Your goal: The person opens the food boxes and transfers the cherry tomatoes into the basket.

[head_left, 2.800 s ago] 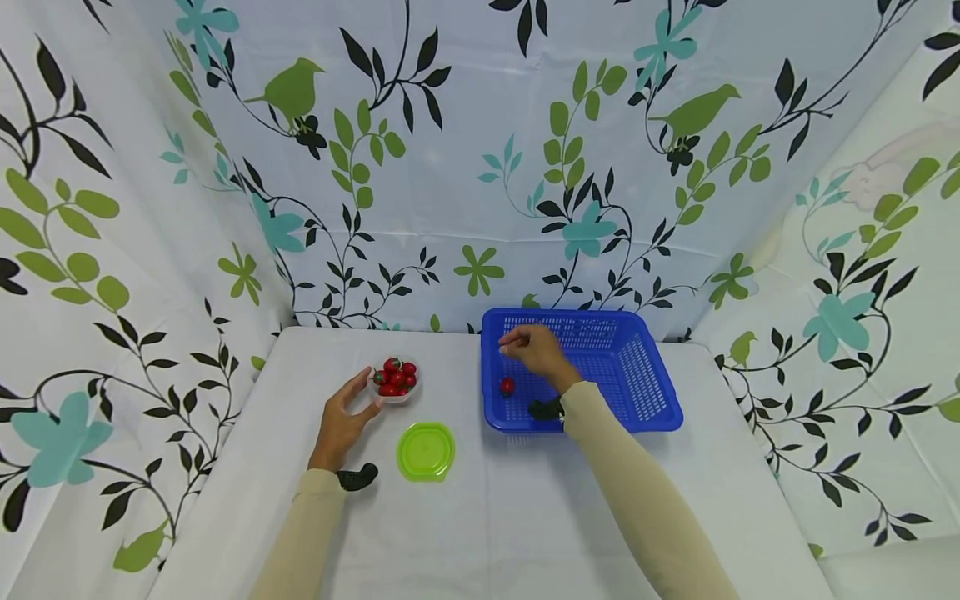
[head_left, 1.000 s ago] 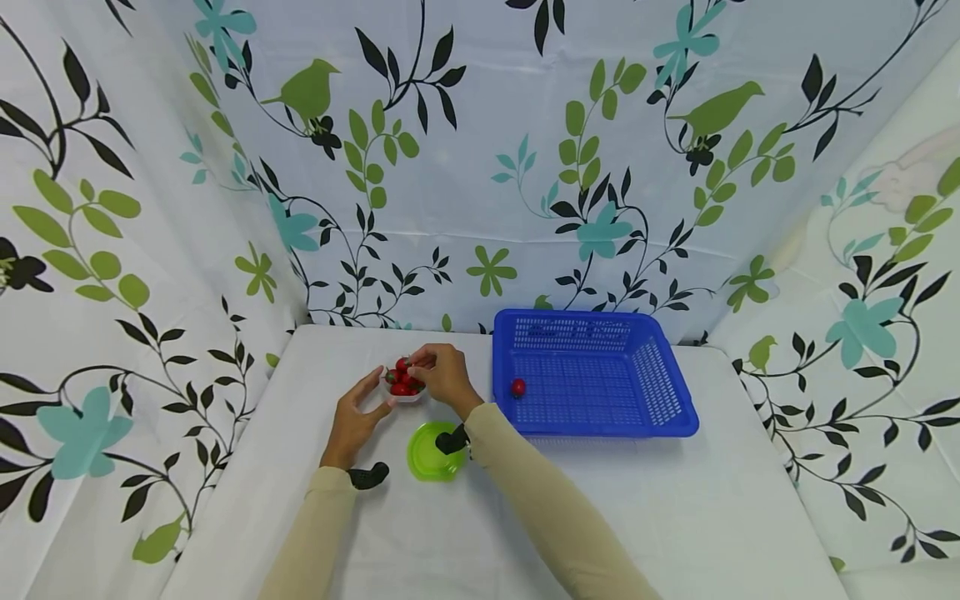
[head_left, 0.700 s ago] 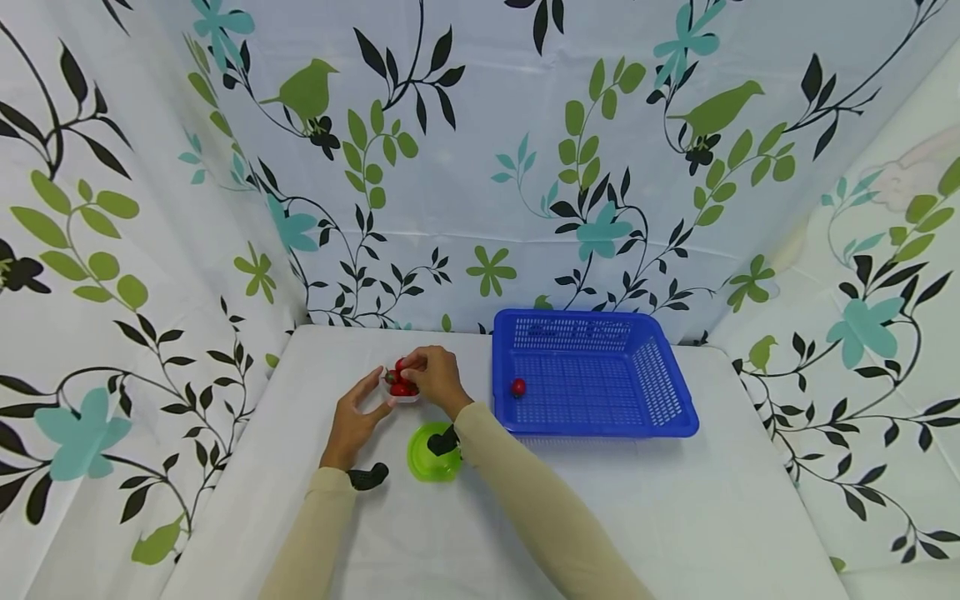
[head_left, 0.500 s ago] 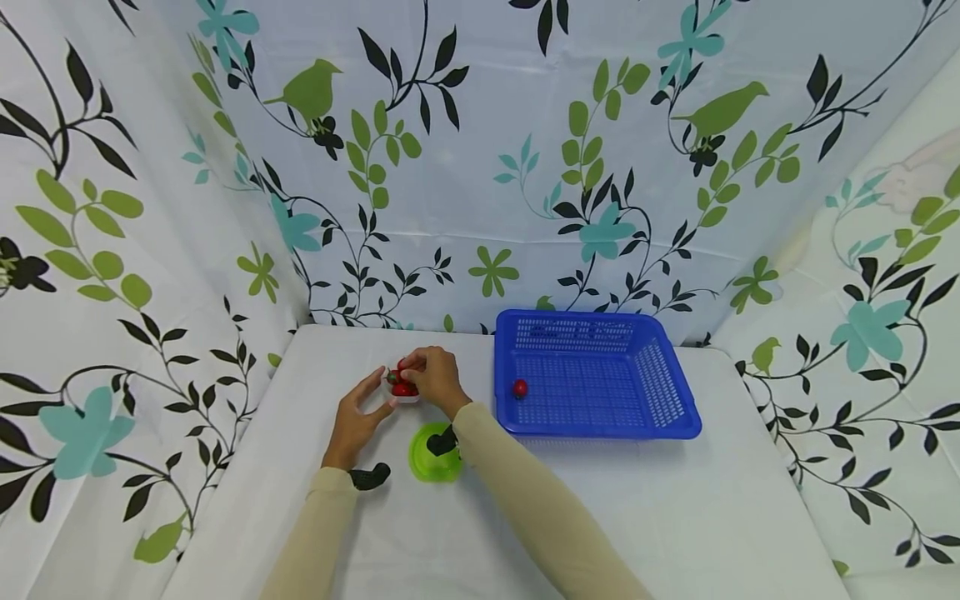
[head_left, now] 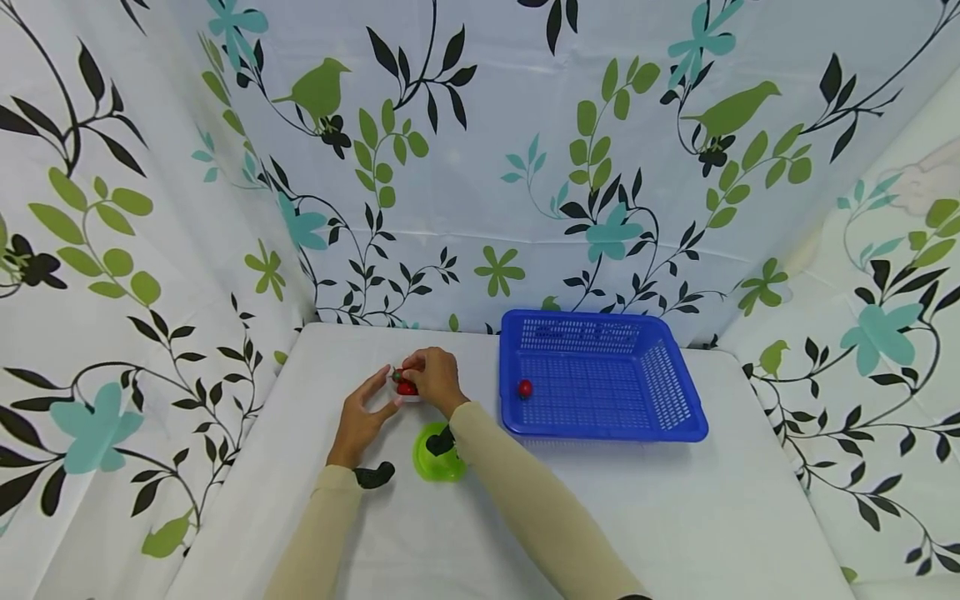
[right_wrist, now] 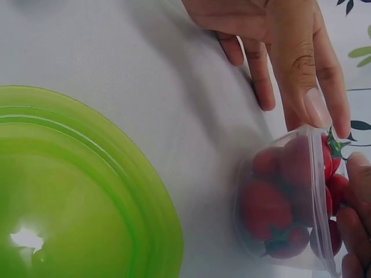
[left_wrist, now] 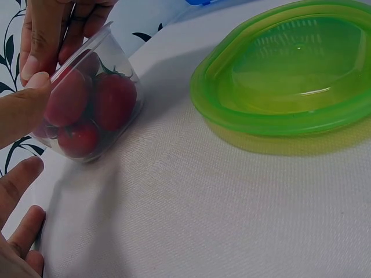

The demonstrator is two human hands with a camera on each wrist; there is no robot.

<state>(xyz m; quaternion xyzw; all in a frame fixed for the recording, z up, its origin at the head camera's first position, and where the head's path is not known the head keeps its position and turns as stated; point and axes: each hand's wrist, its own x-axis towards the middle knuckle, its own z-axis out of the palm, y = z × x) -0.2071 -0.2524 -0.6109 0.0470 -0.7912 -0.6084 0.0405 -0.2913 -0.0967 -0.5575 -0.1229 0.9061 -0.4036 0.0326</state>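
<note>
A small clear plastic container [left_wrist: 93,110] of red cherry tomatoes [right_wrist: 266,209] with green stems stands on the white table. My left hand [head_left: 358,425] holds the container from its left, thumb at the rim and fingers around the far side. From the right, my right hand [head_left: 438,379] reaches over the rim, thumb and fingers closed on a cherry tomato among the others; the fingertips partly hide it. Near the right forearm lies a green lid [left_wrist: 290,75], partly covered in the head view by the dark wrist camera. One cherry tomato [head_left: 525,389] sits in the blue basket.
The blue perforated basket [head_left: 600,429] stands at the back right of the table [head_left: 480,533]. A patterned curtain [head_left: 450,192] with leaves and birds rises behind the table and on both sides.
Since the oldest frame my right hand has moved left from above the basket to the container, where its fingers went in among the tomatoes. My left hand has stayed at the container.
</note>
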